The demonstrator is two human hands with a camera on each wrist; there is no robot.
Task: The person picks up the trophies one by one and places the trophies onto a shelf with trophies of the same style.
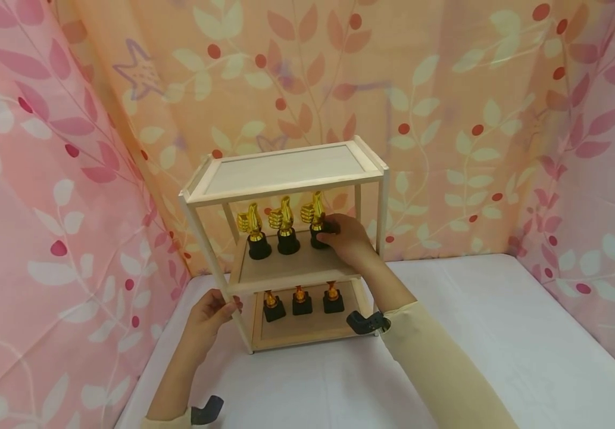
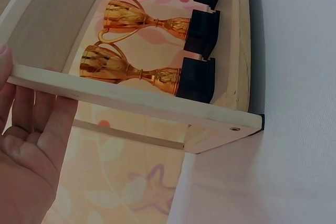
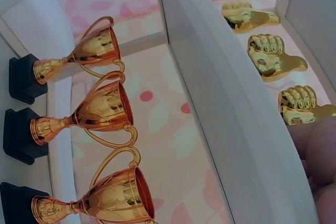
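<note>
Right hand [image 1: 347,238] grips the rightmost thumbs-up trophy [image 1: 315,217] by its base on the rack [image 1: 286,196] middle shelf; left hand [image 1: 211,310] grasps front post — keep trophy upright, rack braced.

I see a pale, matt wooden shelf rack [image 1: 286,179], glossy gold thumbs-up trophies [image 1: 284,215] on matt black bases, printed cloth curtains [image 1: 44,179].

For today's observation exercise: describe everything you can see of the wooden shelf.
The shelf is pale bare wood with three tiers on slim posts, standing upright on the white table. Top tier bare; middle holds three thumbs-up trophies; bottom holds three cup trophies. The left hand holds its front-left post; the right hand reaches into the middle tier.
</note>
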